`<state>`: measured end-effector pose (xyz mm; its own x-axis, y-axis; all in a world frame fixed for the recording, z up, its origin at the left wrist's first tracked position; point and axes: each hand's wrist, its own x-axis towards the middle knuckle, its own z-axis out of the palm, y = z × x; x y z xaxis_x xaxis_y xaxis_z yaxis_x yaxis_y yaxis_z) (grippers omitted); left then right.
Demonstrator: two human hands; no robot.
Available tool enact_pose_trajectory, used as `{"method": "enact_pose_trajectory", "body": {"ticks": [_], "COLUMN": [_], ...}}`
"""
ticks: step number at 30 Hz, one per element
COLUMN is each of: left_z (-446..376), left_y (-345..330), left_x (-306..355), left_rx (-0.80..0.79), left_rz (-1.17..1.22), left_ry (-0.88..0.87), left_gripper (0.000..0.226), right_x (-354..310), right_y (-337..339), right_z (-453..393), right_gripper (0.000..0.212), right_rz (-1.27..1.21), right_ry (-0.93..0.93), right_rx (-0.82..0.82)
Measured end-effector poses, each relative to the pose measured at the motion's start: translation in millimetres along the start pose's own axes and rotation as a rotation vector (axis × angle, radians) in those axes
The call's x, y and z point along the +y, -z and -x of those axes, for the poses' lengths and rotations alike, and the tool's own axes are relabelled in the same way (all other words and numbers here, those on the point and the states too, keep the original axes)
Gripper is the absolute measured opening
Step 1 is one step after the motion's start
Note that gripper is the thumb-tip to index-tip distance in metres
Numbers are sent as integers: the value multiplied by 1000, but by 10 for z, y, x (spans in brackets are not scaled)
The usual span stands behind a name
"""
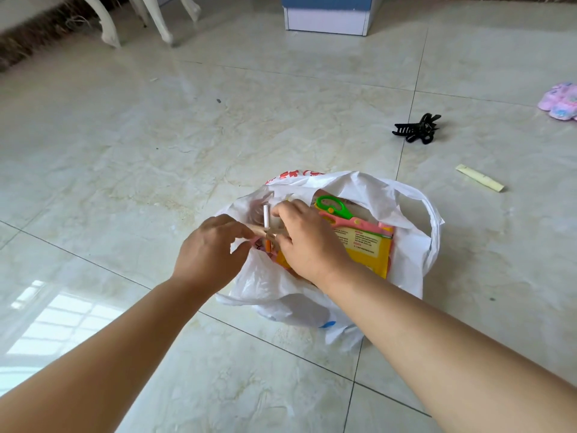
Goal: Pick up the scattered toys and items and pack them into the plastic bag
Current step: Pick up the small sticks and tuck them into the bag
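A: Setting?
B: Tiled floor [156, 157]; bag [415, 245] at lower centre, mouth open upward.

A: Hands?
B: Left hand [212, 248] and right hand [309, 239] pinch sticks [266, 217] over the bag; white one upright.

A: Surroundings?
B: Scissors [346, 215] inside, blades toward lower right. Clip [416, 129], strip [479, 177], pink toy [560, 101] lie at right.

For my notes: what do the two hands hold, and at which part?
Both hands, left and right, pinch a bundle of thin sticks near its middle, above the plastic bag.

Both hands [259, 242] over plastic bag [415, 245]
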<state>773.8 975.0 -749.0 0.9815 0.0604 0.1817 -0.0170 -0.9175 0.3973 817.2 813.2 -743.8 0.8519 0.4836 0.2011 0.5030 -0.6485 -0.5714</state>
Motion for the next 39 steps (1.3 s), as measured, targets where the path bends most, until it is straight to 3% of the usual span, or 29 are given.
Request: {"method": "enact_pose_trajectory", "body": {"ticks": [7,14,19,30,39], "left_z": [61,24,39,401,833], "left_y": [-117,-55,-49,-516,-1134], "left_x": [82,341,674,1817,2661], "left_rx": [-60,-1,11,-220,-509], "left_rz": [-21,88,124,168,265], "left_ry": [-36,-31,-24,-186,-287], "left_gripper": [15,13,16,24,14], "right_x": [264,443,684,1058,1455], "right_y": [118,371,602,973,1072], "right_z": [245,642,1223,2249,3145], "right_gripper": [28,30,27,26,27], "right_rz": [-6,-11,-1,-65,-111], "right_ry": [-29,-17,-108,-326,-586], "right_rx": [33,21,-26,83,192]}}
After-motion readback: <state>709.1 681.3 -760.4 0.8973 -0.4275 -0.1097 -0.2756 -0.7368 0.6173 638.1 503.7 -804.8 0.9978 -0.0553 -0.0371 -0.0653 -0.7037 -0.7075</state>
